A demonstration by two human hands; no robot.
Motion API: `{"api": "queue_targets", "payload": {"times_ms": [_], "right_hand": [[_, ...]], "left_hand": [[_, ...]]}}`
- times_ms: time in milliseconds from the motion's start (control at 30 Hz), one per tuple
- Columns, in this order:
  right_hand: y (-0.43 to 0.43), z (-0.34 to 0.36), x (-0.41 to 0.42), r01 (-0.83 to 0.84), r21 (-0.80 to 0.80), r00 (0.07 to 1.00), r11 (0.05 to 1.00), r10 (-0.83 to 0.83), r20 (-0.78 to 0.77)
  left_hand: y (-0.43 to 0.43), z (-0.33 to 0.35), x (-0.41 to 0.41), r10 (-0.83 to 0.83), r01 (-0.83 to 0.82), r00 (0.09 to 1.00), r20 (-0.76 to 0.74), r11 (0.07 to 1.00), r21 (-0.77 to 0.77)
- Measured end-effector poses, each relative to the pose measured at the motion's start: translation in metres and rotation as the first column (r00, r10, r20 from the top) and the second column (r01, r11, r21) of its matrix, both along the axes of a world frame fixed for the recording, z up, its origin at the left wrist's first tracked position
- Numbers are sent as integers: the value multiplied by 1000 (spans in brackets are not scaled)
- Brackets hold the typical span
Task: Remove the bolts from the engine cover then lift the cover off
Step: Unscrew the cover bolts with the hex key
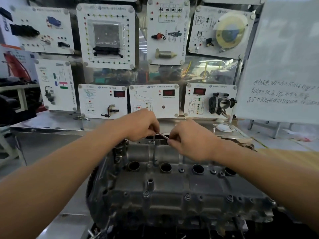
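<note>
The grey cast-metal engine cover (172,185) sits near centre, with dark bolts (146,194) along its near edge. A slim steel socket wrench (154,151) stands upright on its far half. The left hand (141,125) curls round the wrench's top, and the right hand (191,140) pinches the handle's right end.

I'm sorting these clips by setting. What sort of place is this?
Likely an automotive training workshop: a grey cast-metal engine cover up front, white teaching panels fitted with car parts and red digital readouts behind, and a handwritten whiteboard at right.
</note>
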State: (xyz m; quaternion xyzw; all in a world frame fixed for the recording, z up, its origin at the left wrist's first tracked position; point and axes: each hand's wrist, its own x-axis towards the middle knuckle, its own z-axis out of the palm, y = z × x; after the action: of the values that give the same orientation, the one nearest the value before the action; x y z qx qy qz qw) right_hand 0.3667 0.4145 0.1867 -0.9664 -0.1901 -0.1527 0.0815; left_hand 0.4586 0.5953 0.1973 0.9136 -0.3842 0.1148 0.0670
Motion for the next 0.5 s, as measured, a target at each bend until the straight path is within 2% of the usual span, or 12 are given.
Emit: {"api": "queue_targets", "payload": {"times_ms": [500], "right_hand": [[14,-16,-9,-10,61,997,998,5,78]], "left_hand": [[9,-15,2,-23,16,999,-44,988,-153]]}}
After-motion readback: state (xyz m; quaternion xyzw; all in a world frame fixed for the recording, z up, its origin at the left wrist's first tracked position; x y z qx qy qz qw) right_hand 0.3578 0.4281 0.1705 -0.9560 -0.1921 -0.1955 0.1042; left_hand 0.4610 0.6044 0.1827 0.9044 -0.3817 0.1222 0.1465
